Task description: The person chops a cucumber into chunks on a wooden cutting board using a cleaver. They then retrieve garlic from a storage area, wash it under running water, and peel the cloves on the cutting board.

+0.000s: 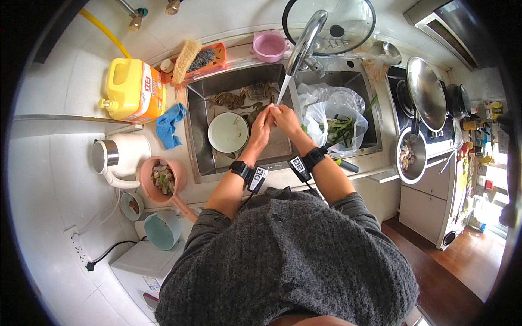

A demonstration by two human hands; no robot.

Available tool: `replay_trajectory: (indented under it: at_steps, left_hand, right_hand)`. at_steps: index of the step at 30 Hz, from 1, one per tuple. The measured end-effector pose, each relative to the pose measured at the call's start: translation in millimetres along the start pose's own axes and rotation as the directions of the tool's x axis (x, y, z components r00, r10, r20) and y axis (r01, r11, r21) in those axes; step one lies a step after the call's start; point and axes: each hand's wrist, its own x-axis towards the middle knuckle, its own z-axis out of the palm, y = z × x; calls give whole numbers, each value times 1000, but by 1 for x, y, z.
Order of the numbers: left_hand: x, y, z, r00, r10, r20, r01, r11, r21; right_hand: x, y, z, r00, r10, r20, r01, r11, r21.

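- Left hand (262, 128) and right hand (287, 118) are held together; whether anything is gripped in the fingers cannot be told.
- Crabs (228, 100), likely stiff, slippery, are best held by rear shell.

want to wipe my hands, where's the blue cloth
In the head view, the blue cloth lies just left of the left sink basin, right of the yellow jug and cream kettle.

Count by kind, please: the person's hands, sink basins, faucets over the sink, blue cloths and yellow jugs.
Hands (left, right): 2
Sink basins (left, right): 2
Faucet over the sink: 1
Blue cloth: 1
Yellow jug: 1
Total: 7
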Motion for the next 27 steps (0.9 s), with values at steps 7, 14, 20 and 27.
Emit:
replay_trajectory:
  at_steps: [7, 14, 20, 27]
  left_hand:
    - [3, 1, 2, 988, 114, 102, -120, 991, 55]
    - [12, -1, -2, 962, -206, 180, 241, 949, -203]
    - [16, -6, -1, 988, -14, 155, 6, 998, 55]
    - [17, -16, -1, 972, 86, 219, -74, 995, -64]
  right_hand:
    - [-6, -7, -11, 990, -61, -130, 60, 998, -6]
    - [-10, -9, -15, 1000, -12, 2, 12, 990, 142]
    - [-6, -2, -33, 981, 41, 190, -136, 846, 516]
    - [-20, -11, -34, 992, -119, 39, 112, 984, 142]
